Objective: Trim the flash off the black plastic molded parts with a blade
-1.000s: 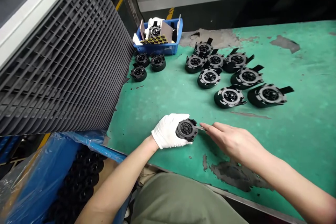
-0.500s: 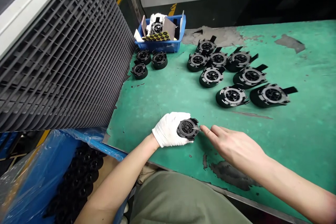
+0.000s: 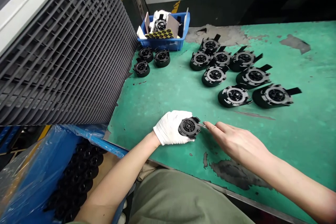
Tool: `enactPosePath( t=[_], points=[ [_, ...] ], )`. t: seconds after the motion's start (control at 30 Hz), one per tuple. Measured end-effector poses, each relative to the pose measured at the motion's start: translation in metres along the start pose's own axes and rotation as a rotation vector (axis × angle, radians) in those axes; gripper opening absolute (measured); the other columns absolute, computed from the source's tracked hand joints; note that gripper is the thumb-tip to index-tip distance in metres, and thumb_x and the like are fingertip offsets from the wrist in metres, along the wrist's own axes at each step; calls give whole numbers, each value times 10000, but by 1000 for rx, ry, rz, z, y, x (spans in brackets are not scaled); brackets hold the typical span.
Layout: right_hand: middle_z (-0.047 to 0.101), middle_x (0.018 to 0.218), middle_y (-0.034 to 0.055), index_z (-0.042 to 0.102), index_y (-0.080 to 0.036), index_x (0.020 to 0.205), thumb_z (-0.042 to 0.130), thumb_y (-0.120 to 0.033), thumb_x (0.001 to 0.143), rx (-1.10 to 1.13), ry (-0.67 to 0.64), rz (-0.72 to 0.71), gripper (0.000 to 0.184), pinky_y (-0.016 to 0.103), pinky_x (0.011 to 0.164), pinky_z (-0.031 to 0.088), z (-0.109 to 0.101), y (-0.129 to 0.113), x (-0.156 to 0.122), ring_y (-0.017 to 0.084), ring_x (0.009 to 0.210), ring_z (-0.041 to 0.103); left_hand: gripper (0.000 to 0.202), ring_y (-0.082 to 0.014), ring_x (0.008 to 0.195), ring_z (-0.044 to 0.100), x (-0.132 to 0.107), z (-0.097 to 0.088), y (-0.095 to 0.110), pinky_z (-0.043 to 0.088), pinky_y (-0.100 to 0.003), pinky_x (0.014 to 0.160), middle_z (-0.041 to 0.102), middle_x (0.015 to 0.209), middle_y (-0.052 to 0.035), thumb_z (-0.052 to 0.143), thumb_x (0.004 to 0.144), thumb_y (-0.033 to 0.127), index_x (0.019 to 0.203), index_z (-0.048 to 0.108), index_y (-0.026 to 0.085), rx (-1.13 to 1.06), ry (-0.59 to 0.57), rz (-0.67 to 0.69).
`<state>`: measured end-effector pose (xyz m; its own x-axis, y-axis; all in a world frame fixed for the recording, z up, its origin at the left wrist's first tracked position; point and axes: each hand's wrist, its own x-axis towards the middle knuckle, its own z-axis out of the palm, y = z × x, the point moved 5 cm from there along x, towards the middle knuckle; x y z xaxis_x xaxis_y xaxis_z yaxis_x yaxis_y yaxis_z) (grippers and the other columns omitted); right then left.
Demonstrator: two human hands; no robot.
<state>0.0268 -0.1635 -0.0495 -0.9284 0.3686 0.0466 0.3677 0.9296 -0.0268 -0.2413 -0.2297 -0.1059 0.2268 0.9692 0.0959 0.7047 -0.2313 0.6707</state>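
My left hand [image 3: 169, 128], in a white glove, is wrapped round a round black plastic part [image 3: 188, 127] with its ribbed face turned up. My bare right hand [image 3: 233, 138] is closed, index finger stretched forward, on a thin metal blade [image 3: 201, 125]. Only the blade's tip shows; its handle, if any, is hidden under the fingers. That tip meets the right rim of the black part, beside a small tab. Both hands are over the near part of the green table [image 3: 157, 94].
Several similar black parts [image 3: 215, 74] stand at the back right. A few more [image 3: 162, 57] sit by a blue bin [image 3: 168, 44]. Stacked dark grid trays [image 3: 78, 59] rise on the left. Below them, a plastic-lined blue box [image 3: 59, 157] holds many black parts.
The blade has drawn slightly outward to the right along the part's rim, and more of its metal shows. The whole view has shifted a little.
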Motion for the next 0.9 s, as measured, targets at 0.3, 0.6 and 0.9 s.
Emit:
enactPosePath(
  t=[0.3,0.6,0.9],
  points=[
    [740,950,26,649,-166,1777,657,28,862,-15,-27,-9,936,374,633,388,6,-3,-5,213,691,620,1059,-515,1575,880,1,-1,0,723,-693,1401,876,1710,-224,1139,855,771,1699,789,233,0,-5,-19],
    [695,922,6,693,-116,1710,543,150,874,-38,5,-59,891,363,632,385,0,-3,-1,198,672,608,1059,-508,1577,881,2,-2,2,721,-661,1409,875,1712,-230,1131,871,775,1698,793,206,-7,-8,-27],
    [752,956,20,695,-150,1736,574,130,817,-50,-23,-6,968,358,633,439,4,-4,-6,204,666,625,1063,-512,1584,875,2,-1,0,715,-675,1411,871,1722,-220,1145,858,766,1703,790,226,-8,-12,-35]
  ],
)
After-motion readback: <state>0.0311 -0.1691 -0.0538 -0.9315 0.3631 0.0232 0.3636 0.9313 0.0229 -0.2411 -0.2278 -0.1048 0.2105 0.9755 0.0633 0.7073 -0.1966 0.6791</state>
